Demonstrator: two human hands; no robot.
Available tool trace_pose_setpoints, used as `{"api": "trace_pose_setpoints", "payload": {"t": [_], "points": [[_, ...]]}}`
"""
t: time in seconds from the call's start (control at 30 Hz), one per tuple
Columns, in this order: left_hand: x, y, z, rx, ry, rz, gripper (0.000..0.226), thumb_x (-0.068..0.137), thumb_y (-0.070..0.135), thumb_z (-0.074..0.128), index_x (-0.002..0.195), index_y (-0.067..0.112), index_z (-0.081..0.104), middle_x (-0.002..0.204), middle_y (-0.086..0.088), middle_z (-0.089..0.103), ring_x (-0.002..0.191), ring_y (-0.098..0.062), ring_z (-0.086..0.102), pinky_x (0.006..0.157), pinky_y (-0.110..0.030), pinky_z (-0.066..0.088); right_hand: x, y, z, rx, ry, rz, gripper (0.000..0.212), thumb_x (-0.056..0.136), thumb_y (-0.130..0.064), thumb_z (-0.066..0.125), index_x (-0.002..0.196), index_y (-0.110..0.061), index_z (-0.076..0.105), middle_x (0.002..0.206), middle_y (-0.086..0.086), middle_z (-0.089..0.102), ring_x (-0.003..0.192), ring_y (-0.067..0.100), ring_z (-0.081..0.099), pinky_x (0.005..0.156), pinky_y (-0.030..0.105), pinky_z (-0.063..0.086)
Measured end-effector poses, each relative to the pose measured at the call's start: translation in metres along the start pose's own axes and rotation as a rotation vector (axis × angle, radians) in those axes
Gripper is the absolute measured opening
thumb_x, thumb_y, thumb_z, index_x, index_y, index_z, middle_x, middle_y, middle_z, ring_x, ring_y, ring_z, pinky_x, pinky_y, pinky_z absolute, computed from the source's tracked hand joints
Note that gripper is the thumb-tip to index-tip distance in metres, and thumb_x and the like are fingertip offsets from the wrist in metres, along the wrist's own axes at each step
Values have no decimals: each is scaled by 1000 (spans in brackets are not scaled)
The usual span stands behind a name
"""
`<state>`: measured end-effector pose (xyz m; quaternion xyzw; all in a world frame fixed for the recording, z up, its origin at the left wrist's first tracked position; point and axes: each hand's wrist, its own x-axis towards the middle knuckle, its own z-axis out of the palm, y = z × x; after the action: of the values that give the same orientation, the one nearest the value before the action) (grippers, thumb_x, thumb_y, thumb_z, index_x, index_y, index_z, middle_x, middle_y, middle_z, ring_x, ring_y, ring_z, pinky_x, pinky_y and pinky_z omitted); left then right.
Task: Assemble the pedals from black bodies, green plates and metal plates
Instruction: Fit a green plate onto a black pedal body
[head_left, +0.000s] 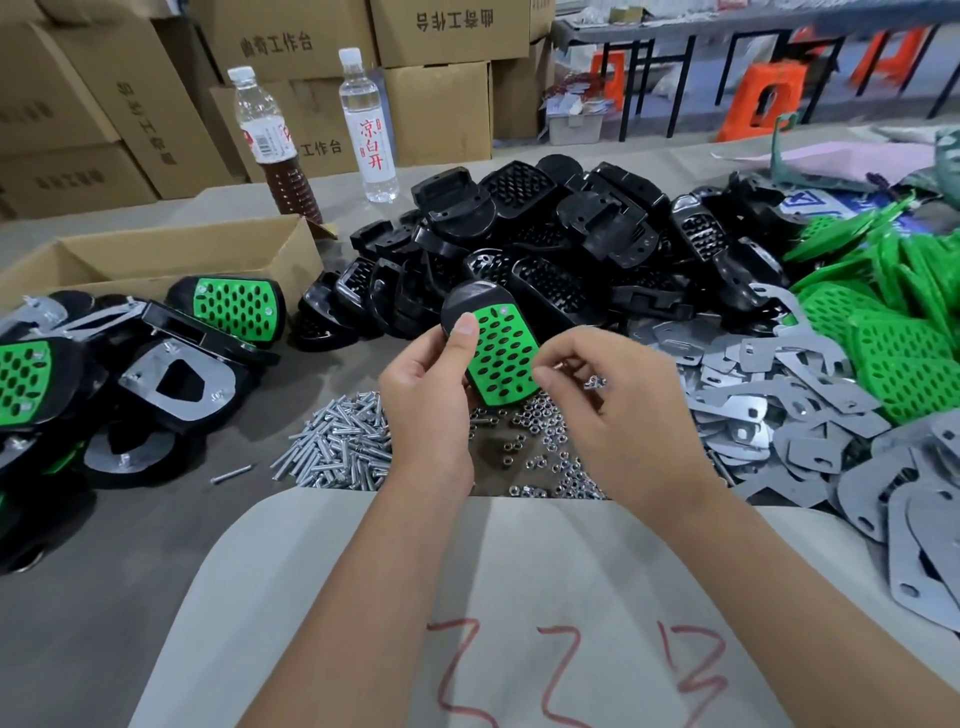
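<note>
Two hands work above the table centre. Open table surface (130, 597) lies at 7 o'clock; a pale sheet (363, 597) with red marks covers the near edge at 6 o'clock. Elsewhere the hands are ringed by stock.

Left hand (431, 400): fingers curled around the pedal in progress (493, 343), thumb pressed on its upper left edge. The pedal stands tilted, its green plate (501, 358) facing the camera, seated on a black body (467, 301).

Right hand (597, 395): fingers curled, fingertips pinching small bright hardware just beside the pedal's right edge; the exact item cannot be told.

Counts:
- Bottles: two at 11 o'clock, one with brown liquid (270, 150), one clear (366, 124).
- Cardboard box (171, 254): one, open, at 10 o'clock.
- Finished pedals (156, 364) at 9 o'clock: several, heaped; no exact count possible.
- Loose black bodies (545, 234) at 12 o'clock: a large pile.
- Green plates (893, 332) at 3 o'clock: a pile.
- Metal plates (779, 410) at 4 o'clock: a pile.
- Screws (337, 447) and nuts (550, 457): two heaps directly under the hands.
</note>
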<state>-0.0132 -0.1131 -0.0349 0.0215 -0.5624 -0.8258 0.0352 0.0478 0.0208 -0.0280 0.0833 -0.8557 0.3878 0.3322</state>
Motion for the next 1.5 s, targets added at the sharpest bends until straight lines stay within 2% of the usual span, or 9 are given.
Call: {"api": "trace_pose_setpoints", "payload": {"t": [0.2, 0.47, 0.63, 0.73, 0.9, 1.2, 1.3, 1.4, 1.5], "points": [[1, -2, -2, 3, -24, 17, 19, 98, 20, 73, 80, 19, 81, 88, -6, 78, 82, -17, 74, 73, -34, 63, -6, 12, 0, 157, -29, 155, 12, 94, -4, 73, 88, -14, 76, 73, -14, 66, 48, 9, 67, 43, 20, 48], [-3, -5, 3, 7, -16, 46, 15, 100, 20, 70, 94, 8, 77, 92, -9, 79, 86, -20, 72, 82, -45, 61, -6, 12, 3, 175, -81, 147, 14, 91, -1, 74, 86, -14, 78, 70, -14, 66, 50, 10, 67, 44, 14, 48], [-7, -6, 7, -2, -31, 57, 10, 98, 14, 72, 97, 14, 82, 102, -15, 80, 100, -32, 75, 97, -56, 59, -2, 6, 3, -65, -71, 32, 12, 86, -2, 79, 82, -13, 77, 67, -16, 63, 63, 5, 60, 60, 23, 49], [-6, -8, 5, 26, -16, 80, 9, 95, 16, 74, 96, 16, 83, 99, -13, 80, 98, -35, 75, 92, -53, 61, -3, 3, 6, -140, -88, -34, 14, 84, 0, 78, 77, -11, 74, 67, -5, 66, 63, 11, 58, 62, 31, 49], [-4, -11, 4, 18, 39, 85, 19, 96, 11, 72, 88, 23, 83, 91, -7, 80, 88, -25, 73, 86, -50, 61, -5, 3, 8, 15, -67, 83, 12, 85, -4, 81, 79, -14, 79, 67, -12, 69, 71, 5, 64, 63, 7, 42], [-2, -11, 2, -18, 78, 37, 9, 98, 12, 71, 98, 8, 79, 96, -14, 79, 88, -27, 74, 79, -44, 61, -3, 10, -1, 440, -174, 407, 14, 92, -9, 77, 85, -19, 81, 61, -1, 68, 42, 19, 60, 44, 24, 48], [-1, -13, 3, 21, 77, 89, 14, 98, 11, 72, 90, 17, 81, 91, -9, 80, 87, -24, 73, 83, -46, 61, -3, 10, 0, 243, -148, 254, 8, 86, -7, 83, 84, -15, 83, 62, -12, 69, 49, 5, 61, 51, 12, 46], [-1, -15, 2, 108, 63, 177, 27, 97, 12, 72, 79, 29, 81, 81, 5, 78, 77, -10, 70, 71, -31, 60, -4, 5, 7, -27, -121, -5, 8, 80, -5, 86, 80, -12, 83, 70, -8, 74, 68, 6, 66, 61, 14, 46], [-1, -15, 2, 135, 37, 211, 24, 96, 13, 72, 80, 29, 80, 79, 6, 77, 74, -6, 69, 65, -23, 56, -4, 5, 6, 203, -178, 237, 15, 84, -4, 82, 74, -16, 80, 58, -1, 69, 44, 9, 62, 46, 20, 48]]}}
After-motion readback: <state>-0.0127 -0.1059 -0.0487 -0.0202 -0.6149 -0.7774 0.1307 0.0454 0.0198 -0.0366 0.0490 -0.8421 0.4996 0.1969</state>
